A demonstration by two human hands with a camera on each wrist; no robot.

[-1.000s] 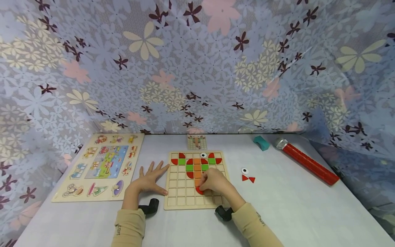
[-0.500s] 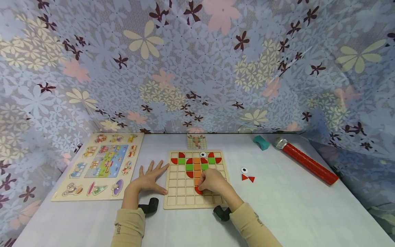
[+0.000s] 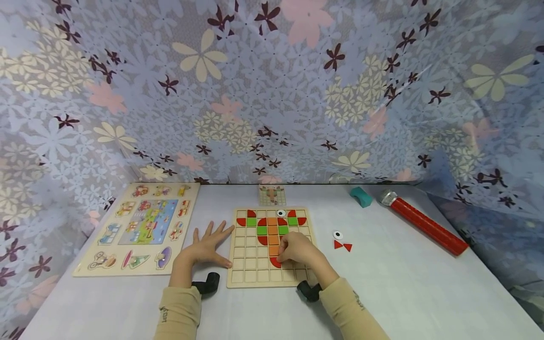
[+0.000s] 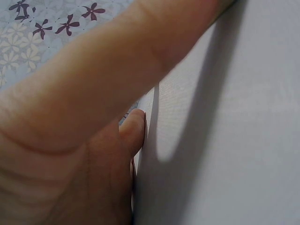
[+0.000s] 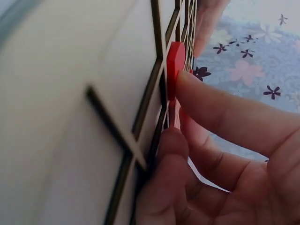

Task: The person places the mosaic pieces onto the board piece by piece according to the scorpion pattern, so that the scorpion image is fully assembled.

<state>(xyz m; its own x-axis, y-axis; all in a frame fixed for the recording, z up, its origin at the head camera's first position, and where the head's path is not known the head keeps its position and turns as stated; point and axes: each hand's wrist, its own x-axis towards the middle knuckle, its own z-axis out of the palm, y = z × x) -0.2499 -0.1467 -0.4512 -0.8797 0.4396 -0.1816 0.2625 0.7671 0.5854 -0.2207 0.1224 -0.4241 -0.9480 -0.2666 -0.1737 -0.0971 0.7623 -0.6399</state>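
My right hand (image 3: pixel 297 249) is over the wooden grid board (image 3: pixel 250 278), thumb and fingers curled in at a red quarter-circle tile (image 3: pixel 275 262) below the orange column. In the right wrist view, one fingertip touches a raised red tile (image 5: pixel 176 61), and another red edge shows between the fingers. Red, green and orange tiles (image 3: pixel 272 230) form a pattern on the board, with one round eye tile (image 3: pixel 281 213) near its top. My left hand (image 3: pixel 206 250) lies spread on the table, fingertip and thumb at the board's left edge.
A small pattern card (image 3: pixel 272 194) stands behind the board. Right of it lie a loose eye tile (image 3: pixel 337 234), two red triangles (image 3: pixel 343 246), a teal block (image 3: pixel 361 197) and a red microphone (image 3: pixel 425 223). A picture puzzle board (image 3: pixel 97 271) lies at left.
Both hands stay in nearly the same places. The right hand's fingers remain at the red quarter-circle tile, and the tiles show no clear shift.
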